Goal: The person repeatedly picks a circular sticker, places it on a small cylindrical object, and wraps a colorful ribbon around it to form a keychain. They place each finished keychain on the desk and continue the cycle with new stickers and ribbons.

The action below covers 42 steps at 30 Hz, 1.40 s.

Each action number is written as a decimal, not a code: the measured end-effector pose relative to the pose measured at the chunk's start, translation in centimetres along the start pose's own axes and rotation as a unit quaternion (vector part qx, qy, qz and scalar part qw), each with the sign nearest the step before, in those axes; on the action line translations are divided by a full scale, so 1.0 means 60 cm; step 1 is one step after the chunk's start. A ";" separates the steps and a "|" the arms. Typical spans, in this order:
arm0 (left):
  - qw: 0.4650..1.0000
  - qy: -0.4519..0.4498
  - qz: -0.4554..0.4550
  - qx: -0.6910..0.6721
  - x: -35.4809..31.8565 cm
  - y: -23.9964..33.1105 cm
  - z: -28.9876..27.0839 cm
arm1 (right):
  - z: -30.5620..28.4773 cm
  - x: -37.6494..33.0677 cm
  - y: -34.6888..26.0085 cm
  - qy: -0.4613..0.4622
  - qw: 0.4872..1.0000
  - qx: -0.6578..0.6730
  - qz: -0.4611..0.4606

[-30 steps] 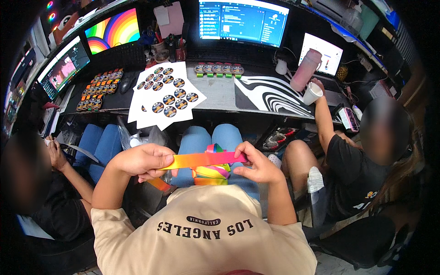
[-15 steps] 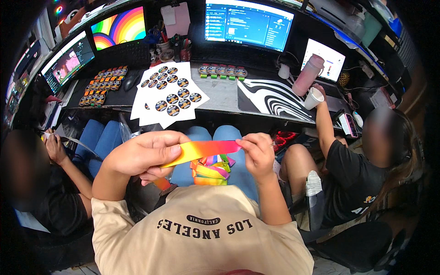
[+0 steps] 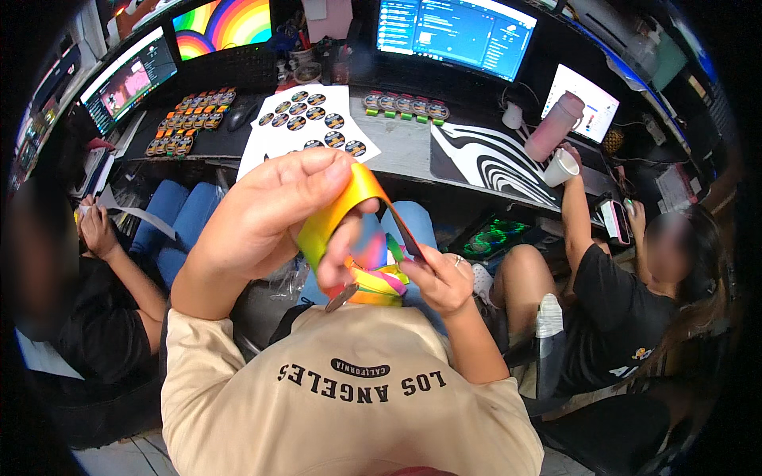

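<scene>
A rainbow ribbon (image 3: 363, 186), yellow turning to orange with a green end, arches between my two hands above my lap. My left hand (image 3: 266, 202) pinches its raised yellow part between thumb and fingers. My right hand (image 3: 443, 284) is closed on the ribbon's other stretch, lower and to the right. Below my left fingers a dark, thin, round-edged piece (image 3: 342, 297) shows edge-on; whether it is fixed to the ribbon I cannot tell. More rainbow ribbons (image 3: 371, 287) lie bunched on my lap, partly hidden by my hands.
On the desk are white sheets with round dark stickers (image 3: 334, 120), rows of medals with orange ribbons (image 3: 190, 119) and a row with green ribbons (image 3: 406, 107). At right, a co-worker's hand holds a white cup (image 3: 561, 168) beside a pink bottle (image 3: 554, 127). Another person sits at left.
My left hand has risen and turned, and the ribbon stretched flat between my hands now bends into an arch. My right hand has dropped slightly. The view has shifted a little.
</scene>
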<state>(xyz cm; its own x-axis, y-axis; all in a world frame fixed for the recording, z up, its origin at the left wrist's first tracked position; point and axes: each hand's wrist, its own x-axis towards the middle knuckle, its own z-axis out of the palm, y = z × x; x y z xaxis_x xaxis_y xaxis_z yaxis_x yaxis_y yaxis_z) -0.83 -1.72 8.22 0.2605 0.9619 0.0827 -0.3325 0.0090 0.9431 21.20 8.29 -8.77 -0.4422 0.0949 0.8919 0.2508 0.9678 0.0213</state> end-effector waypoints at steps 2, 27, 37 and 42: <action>0.999 -0.022 0.029 0.019 0.008 -0.001 0.000 | 0.006 0.004 -0.006 0.004 0.998 0.042 0.056; 0.832 -0.015 0.392 0.393 0.041 -0.037 -0.007 | 0.004 0.015 -0.036 -0.096 0.849 0.467 0.228; 0.810 0.051 0.401 0.426 0.026 -0.035 0.009 | 0.024 0.010 -0.054 -0.056 0.889 0.400 0.214; 0.777 0.079 0.421 0.462 0.032 -0.044 0.006 | 0.022 0.019 -0.064 -0.044 0.910 0.355 0.210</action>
<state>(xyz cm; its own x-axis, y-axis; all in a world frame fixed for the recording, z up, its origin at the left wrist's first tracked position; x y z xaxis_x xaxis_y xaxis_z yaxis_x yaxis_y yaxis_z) 0.89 0.02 6.04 0.1651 0.5422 0.8239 0.4858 -0.7717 0.4105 18.59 4.97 -8.46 -0.5109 0.4795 0.7135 -0.1911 0.7459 -0.6381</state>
